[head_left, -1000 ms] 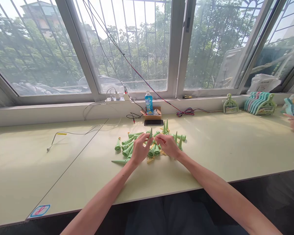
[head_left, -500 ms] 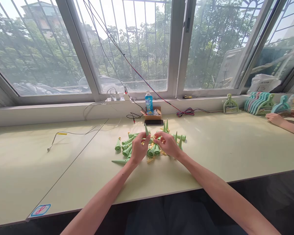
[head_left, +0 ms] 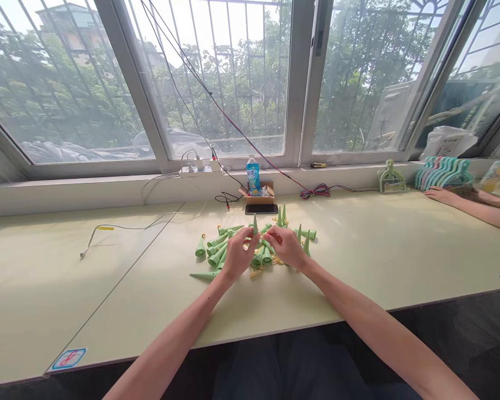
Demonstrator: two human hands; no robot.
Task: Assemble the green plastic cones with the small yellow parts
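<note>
A heap of green cone-shaped plastic spikes (head_left: 216,251) lies on the pale table (head_left: 358,250), mixed with small yellow pieces (head_left: 256,271). My left hand (head_left: 238,256) is closed round one green cone (head_left: 255,225), its tip pointing up. My right hand (head_left: 286,247) is just to its right, fingers pinched at the base of that same cone; what they pinch is too small to make out. Several cones (head_left: 282,215) stand upright behind my hands.
Behind the heap lie a black phone (head_left: 261,209), a small cardboard box (head_left: 261,194) and a blue bottle (head_left: 253,175). Cables (head_left: 141,225) trail over the left of the table. At the far right, another person's hand (head_left: 441,195) rests near a rack of coloured plastic parts (head_left: 441,175).
My hands turned the held cone from tilted left back to upright and stayed over the heap. The other person's hand at the right put down a teal part and now lies flat.
</note>
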